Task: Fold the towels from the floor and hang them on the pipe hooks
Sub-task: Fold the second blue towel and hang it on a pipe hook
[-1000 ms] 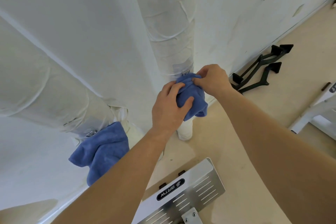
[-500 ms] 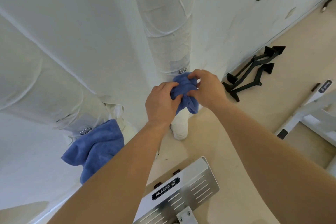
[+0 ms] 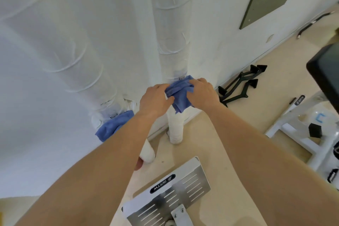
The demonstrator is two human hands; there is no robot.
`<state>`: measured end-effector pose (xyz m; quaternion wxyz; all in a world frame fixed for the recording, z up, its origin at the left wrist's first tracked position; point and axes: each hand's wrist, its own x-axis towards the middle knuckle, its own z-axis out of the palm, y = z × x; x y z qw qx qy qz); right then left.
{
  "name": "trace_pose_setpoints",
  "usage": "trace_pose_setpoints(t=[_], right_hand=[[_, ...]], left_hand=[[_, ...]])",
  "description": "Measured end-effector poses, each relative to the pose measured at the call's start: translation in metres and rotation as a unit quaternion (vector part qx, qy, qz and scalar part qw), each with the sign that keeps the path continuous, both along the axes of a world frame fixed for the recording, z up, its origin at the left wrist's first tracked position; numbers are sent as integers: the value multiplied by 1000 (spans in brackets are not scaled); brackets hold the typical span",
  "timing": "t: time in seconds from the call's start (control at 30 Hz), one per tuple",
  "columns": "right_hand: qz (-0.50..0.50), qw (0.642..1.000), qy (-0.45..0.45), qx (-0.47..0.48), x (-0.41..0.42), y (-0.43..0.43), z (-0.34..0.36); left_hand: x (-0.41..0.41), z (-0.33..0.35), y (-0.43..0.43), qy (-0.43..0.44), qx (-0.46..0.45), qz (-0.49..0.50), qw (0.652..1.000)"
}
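A folded blue towel (image 3: 180, 95) hangs against the right white wrapped pipe (image 3: 172, 42), just below a small metal hook (image 3: 182, 78). My left hand (image 3: 155, 101) grips the towel's left side and my right hand (image 3: 202, 92) pinches its upper right edge. A second blue towel (image 3: 113, 124) hangs from the hook (image 3: 113, 115) on the left wrapped pipe (image 3: 95, 71), partly hidden behind my left forearm.
A metal footplate with slots (image 3: 168, 194) lies on the beige floor below my arms. Black handles (image 3: 240, 83) rest by the wall at right. White gym equipment (image 3: 300, 130) and a dark pad (image 3: 326, 68) stand at the right edge.
My head has pulled back and tilted, so the pipes and both towels sit lower and smaller in view. Both hands stay on the towel at the right pipe's hook, bunching it slightly.
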<state>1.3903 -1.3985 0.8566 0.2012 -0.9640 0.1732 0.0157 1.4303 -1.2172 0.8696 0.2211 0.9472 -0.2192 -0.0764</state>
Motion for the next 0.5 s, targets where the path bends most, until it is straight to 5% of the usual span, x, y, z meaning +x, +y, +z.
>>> trace_pose_setpoints(t=[0.17, 0.5], right_hand=[[54, 996, 66, -13, -36, 39, 43], [145, 985, 85, 32, -157, 221, 106]], left_hand=[[-45, 42, 54, 46, 76, -12, 996], [-178, 92, 239, 77, 59, 11, 995]])
